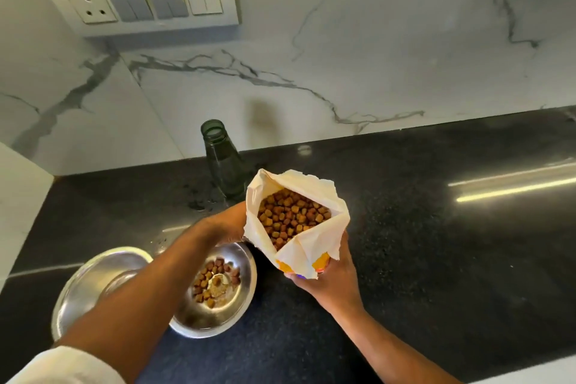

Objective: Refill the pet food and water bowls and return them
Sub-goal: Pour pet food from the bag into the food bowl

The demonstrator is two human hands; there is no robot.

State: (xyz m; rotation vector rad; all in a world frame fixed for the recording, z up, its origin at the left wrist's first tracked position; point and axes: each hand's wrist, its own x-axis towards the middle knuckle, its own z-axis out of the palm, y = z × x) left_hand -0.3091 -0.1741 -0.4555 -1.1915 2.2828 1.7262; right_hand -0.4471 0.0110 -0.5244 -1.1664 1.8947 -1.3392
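An open pet food bag (314,193), white inside and full of brown kibble, is held upright above the black counter. My left hand (226,224) grips its left side and my right hand (332,277) holds it from below at the right. Under my left hand sits a steel bowl (240,299) with a small heap of kibble at its bottom. A second steel bowl (90,280) with nothing in it stands to its left, partly hidden by my left forearm.
A dark green glass bottle (219,159) without a cap stands behind the bag near the marble backsplash, with water drops on the counter beside it. A switch and socket panel (140,0) is on the wall. The black counter (452,243) extends to the right.
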